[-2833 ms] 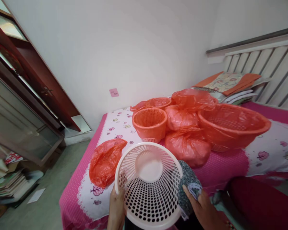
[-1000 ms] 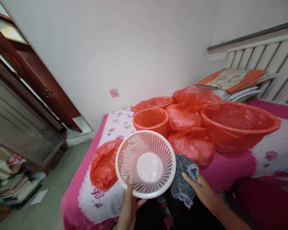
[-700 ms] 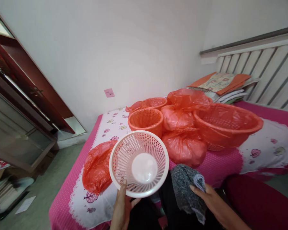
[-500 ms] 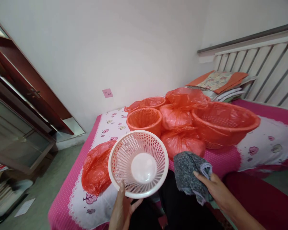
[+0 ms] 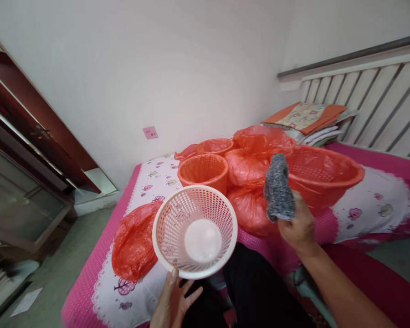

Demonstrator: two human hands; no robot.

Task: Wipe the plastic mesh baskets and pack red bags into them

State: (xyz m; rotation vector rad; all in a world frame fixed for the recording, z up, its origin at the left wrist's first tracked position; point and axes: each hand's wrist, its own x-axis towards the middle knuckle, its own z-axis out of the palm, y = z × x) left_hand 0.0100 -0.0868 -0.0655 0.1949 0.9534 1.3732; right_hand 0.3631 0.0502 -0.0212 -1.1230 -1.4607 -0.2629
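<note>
We note the basket (image 5: 194, 230) before the tub (image 5: 203, 171) on the bed (image 5: 379, 205); bag (image 5: 135, 241) left, cloth (image 5: 278, 187) right.

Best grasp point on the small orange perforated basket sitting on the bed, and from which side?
Probably pinch the rim of the small orange perforated plastic basket at its left front edge, coming from above. It stands upright and open, with bare bedsheet on its left. Red plastic bags crowd its right, and the white perforated basket hides its lower front.

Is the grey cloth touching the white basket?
Apart. The head view shows the cloth raised in the right hand, with red bags visible between it and the basket held by the left hand.
</note>
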